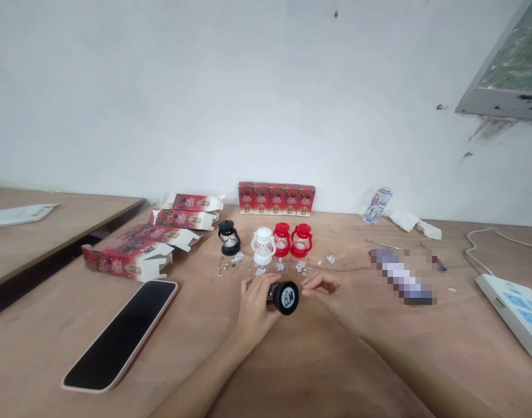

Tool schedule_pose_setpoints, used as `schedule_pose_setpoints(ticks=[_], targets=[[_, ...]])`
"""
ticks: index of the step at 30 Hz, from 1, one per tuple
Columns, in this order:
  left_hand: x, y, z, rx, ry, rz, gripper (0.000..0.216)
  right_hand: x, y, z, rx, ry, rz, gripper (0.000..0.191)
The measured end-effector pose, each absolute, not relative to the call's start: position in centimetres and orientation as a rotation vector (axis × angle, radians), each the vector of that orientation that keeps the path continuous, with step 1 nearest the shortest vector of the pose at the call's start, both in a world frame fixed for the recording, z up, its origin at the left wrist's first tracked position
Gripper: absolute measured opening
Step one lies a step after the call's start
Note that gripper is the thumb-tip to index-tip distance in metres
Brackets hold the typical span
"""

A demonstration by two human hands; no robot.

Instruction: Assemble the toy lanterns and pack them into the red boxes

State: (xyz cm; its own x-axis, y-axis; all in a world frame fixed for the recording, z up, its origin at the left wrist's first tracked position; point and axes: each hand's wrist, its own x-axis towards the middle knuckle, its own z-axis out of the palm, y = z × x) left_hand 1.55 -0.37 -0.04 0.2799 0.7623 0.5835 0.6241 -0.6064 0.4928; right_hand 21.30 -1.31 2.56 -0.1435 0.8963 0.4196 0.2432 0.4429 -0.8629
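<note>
Head view, one item in hand.

Item: black lantern (285, 297), small, lying on its side with its round base turned to the camera. It sits low over the middle of the wooden table (318, 360), near the front edge.

Left hand (257, 302): fingers closed round the body of the black lantern, gripping it from the left.

Right hand (320, 285): fingers loosely curled, tips just beside the lantern's base. It cannot be told whether they touch it or pinch anything.

Just behind the hands:
- small loose parts (266, 268), scattered in a line.
- standing lanterns in a row: second black lantern (228, 237), white lantern (263, 245), two red lanterns (292, 238), all upright and close together.

At the wall: a row of closed red boxes (276, 198), touching side by side.

Left: four opened red boxes (161, 235) lying flat, reaching to the table's left edge. A phone (120, 334) lies dark side up, slanted and well apart from the hands, with bare wood between.

Beyond the gap at the left edge: a second table (52, 232) with a white sheet (17, 215) on it.

Right: a plastic bottle (377, 205) on its side and a white cloth (411, 220) near the wall, then a blurred patch (402, 276). A white power strip (513, 307) with its cable (487, 238) lies at the far right.

Bare wood lies in front of and below both forearms.
</note>
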Motion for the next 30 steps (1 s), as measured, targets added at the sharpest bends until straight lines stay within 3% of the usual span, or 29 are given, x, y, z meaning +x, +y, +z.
schedule_pose_setpoints(ticks=[3, 10, 16, 24, 30], targets=[[1.6, -0.4, 0.0, 2.380, 1.288, 1.252, 0.033, 19.8, -2.7, 3.2, -0.930, -1.777, 0.642, 0.015], [1.5, -0.4, 0.2, 2.405, 1.257, 1.274, 0.028, 18.3, -3.5, 3.3, -0.786, -1.976, -0.070, 0.025], [1.5, -0.4, 0.3, 2.397, 1.272, 1.252, 0.027, 18.1, -3.5, 1.9, -0.721, -2.016, -0.338, 0.045], [1.3, -0.3, 0.2, 2.307, 1.341, 1.222, 0.026, 17.2, -4.0, -0.3, -0.782, -2.129, -0.432, 0.067], [1.1, -0.1, 0.0, 2.322, 1.425, 1.244, 0.028, 16.9, -4.7, -0.4, -0.974, -2.129, -0.269, 0.068]])
